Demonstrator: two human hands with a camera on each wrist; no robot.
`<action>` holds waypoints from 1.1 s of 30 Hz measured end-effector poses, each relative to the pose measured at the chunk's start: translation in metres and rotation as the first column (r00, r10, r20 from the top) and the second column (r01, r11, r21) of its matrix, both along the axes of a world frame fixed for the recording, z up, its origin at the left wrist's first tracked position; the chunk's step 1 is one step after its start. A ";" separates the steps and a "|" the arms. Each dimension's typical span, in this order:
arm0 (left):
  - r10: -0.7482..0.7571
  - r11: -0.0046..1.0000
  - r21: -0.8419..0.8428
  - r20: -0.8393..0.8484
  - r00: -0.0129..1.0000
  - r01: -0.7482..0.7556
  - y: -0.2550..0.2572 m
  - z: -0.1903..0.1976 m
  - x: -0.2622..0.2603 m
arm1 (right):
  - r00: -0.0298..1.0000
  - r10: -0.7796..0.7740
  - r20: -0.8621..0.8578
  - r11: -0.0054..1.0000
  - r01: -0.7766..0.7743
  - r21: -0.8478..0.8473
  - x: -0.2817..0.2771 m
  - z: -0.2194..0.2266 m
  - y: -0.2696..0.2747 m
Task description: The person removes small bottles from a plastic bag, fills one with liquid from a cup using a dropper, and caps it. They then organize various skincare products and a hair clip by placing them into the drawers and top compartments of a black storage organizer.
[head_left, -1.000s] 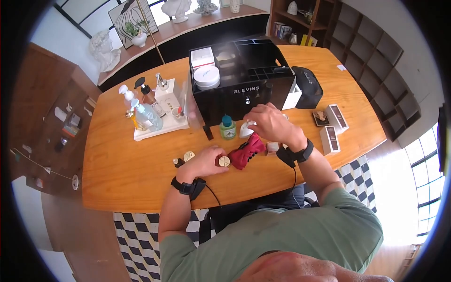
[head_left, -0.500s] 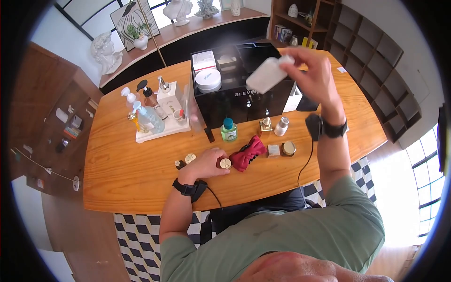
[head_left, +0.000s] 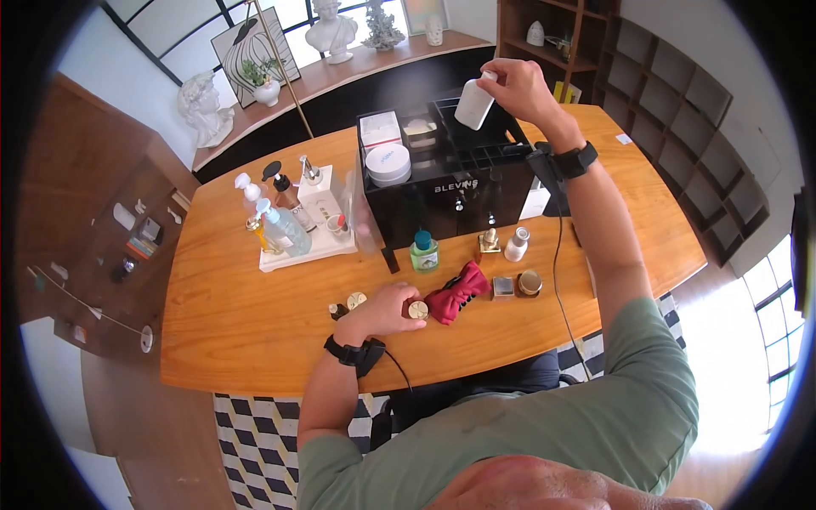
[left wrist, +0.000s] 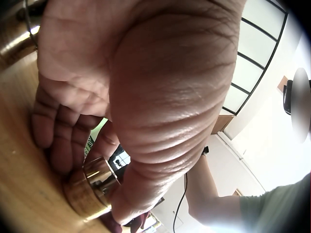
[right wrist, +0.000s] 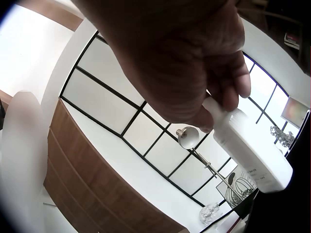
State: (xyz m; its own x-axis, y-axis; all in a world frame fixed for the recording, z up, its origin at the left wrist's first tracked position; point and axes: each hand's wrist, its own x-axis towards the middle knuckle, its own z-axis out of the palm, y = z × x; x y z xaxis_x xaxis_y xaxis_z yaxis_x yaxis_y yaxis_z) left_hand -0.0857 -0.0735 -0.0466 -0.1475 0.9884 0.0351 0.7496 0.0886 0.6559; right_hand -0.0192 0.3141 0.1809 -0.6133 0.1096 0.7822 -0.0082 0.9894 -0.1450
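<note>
By its narrow top, my right hand pinches a white flat bottle over the back right compartment of the black organizer box. In the right wrist view the bottle hangs tilted, base down, its cap hidden by the fingers. My left hand rests low on the table, thumb and fingers round a small gold-lidded jar, whose shiny gold side shows in the left wrist view. A dark red bow lies just right of that jar.
Before the box stand a green bottle, a gold-topped bottle and a small white bottle. Two small jars sit right of the bow. A white tray with pump bottles is at left; white containers occupy the box's left side.
My right hand has lifted the white bottle from the table in front of the box, up and back over its rear right compartment. The left hand has stayed on the gold-lidded jar.
</note>
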 end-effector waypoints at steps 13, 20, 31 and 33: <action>0.006 1.000 -0.002 -0.005 1.000 -0.006 -0.001 -0.004 0.000 | 0.993 0.114 0.027 0.993 -0.114 -0.002 -0.030 0.007 0.002; -0.003 1.000 -0.009 -0.023 1.000 0.003 0.000 -0.001 0.001 | 0.971 -0.048 0.234 0.944 -0.033 0.328 -0.068 -0.014 0.037; 0.010 0.998 -0.062 -0.020 1.000 -0.011 0.000 0.007 0.004 | 0.913 0.084 0.399 0.992 -0.113 0.051 -0.093 -0.029 0.040; 0.003 0.999 -0.051 -0.023 1.000 -0.004 0.000 0.005 0.003 | 0.911 0.101 0.400 0.991 -0.129 0.042 -0.090 -0.028 0.039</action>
State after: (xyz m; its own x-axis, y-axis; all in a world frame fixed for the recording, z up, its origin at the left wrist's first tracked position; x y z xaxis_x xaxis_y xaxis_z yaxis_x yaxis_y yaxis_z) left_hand -0.0824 -0.0735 -0.0413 -0.1504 0.9886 -0.0119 0.7639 0.1238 0.6334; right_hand -0.1095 0.3531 0.1534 -0.8796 -0.0242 0.4751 -0.0780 0.9925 -0.0940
